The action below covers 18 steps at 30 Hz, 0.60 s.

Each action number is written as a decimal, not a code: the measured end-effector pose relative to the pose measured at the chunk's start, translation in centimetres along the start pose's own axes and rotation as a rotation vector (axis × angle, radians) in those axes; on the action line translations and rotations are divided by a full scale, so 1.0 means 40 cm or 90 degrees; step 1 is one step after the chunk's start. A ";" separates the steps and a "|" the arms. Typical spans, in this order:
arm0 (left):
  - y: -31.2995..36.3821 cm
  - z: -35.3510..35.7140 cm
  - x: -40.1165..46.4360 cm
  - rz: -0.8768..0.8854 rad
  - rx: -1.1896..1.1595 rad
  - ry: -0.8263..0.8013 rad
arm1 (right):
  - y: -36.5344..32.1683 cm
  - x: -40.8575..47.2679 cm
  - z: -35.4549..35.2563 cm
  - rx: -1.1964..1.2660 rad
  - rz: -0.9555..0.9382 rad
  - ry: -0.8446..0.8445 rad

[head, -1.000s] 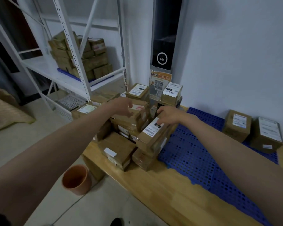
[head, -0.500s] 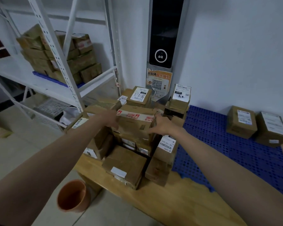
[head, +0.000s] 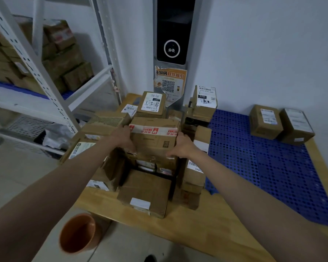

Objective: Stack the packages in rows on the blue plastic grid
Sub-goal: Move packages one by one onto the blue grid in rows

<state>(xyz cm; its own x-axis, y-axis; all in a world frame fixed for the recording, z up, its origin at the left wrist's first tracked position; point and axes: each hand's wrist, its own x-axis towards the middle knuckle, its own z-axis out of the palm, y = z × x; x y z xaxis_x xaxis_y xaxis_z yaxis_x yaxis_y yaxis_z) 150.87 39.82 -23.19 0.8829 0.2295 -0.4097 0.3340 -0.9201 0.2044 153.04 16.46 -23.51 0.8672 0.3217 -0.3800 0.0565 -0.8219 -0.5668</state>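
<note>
On the blue grid (head: 263,167) only two packages (head: 281,124) stand, side by side in its far right corner; most of the job seems left. Left of the grid, a heap (head: 140,167) of boxes waits on the wooden table (head: 178,233). Both hands clasp the heap's top box (head: 153,137): the left hand (head: 123,137) wraps its left edge, the right hand (head: 182,146) its right, fingers curled round the corners. Red-and-white tape crosses this box; its print is unreadable. A rear box's label (head: 205,96) reads "070". The orange wall notice (head: 169,80) carries a QR code.
</note>
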 end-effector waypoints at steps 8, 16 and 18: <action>0.003 -0.008 -0.008 0.025 -0.005 -0.001 | 0.004 -0.025 0.021 -0.015 -0.036 0.058; 0.018 -0.029 -0.054 0.055 -0.020 0.051 | -0.005 -0.080 -0.015 -0.011 -0.041 0.105; 0.028 -0.040 -0.075 0.063 -0.016 0.077 | -0.008 -0.096 -0.029 -0.020 -0.053 0.121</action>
<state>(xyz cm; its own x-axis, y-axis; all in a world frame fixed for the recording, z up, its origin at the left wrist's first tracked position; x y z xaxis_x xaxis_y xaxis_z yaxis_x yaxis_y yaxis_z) 149.11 38.61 -20.32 0.9446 0.1757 -0.2772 0.2502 -0.9322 0.2616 150.27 14.95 -21.04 0.9367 0.2970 -0.1857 0.1449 -0.8113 -0.5664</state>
